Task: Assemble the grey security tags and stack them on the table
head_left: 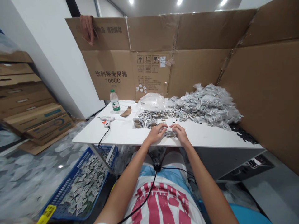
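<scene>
Over the front edge of the white table [126, 135], both my hands are close together with curled fingers. My left hand [157, 133] has its thumb and fingertips pinched towards the middle. Facing it, my right hand [181, 133] is curled in the same way. Whatever lies between the fingertips is too small or hidden to make out. Below and between the hands lies a small stack of flat grey slotted pieces [170, 134]. Just left of my left hand stand neat stacks of the same pieces [139, 122], with loose ones behind them.
A big heap of bagged pieces [210, 105] fills the back right, with small black parts [244, 134] beside it. At left are a glue gun [106, 120] and a bottle [114, 101]. Cardboard walls [196, 71] enclose the back. A blue basket [63, 189] of pieces stands below.
</scene>
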`<state>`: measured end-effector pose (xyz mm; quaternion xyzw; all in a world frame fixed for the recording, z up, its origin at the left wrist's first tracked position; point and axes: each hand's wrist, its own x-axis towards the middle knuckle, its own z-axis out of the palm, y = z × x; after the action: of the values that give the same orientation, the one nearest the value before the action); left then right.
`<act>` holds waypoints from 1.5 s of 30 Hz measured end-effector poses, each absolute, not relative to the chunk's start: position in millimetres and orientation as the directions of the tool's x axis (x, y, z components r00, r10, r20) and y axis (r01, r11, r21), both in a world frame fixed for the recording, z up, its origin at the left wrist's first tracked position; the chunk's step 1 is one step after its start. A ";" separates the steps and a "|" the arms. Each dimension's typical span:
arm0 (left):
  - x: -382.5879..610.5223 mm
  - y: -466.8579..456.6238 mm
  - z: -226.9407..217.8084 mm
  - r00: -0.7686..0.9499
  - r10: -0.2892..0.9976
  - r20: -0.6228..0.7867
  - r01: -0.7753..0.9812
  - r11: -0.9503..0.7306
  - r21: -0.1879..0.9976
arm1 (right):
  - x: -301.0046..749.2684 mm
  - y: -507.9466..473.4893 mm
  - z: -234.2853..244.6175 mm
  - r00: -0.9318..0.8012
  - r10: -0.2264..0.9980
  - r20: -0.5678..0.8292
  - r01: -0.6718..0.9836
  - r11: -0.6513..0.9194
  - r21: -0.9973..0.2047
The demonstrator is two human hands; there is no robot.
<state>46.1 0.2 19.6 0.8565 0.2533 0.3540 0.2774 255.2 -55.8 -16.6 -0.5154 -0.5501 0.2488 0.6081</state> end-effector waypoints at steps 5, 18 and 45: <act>45.8 -1.0 21.3 0.637 0.634 0.439 0.268 -0.716 0.645 | 274.9 -57.7 -22.1 0.334 0.885 0.325 0.259 0.245 -0.934; 47.2 0.2 18.6 0.658 0.632 0.411 0.345 -0.737 0.581 | 273.7 -59.5 -18.3 0.084 0.918 0.388 0.457 0.310 -0.834; 47.1 0.1 18.4 0.683 0.610 0.402 0.342 -0.753 0.563 | 267.2 -69.3 -12.8 0.106 0.896 0.432 0.551 0.308 -0.775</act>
<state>47.1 0.1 18.4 0.8885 0.2678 0.2948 0.2279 267.2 -69.3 -12.8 -0.5610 -0.6450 0.1764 0.4880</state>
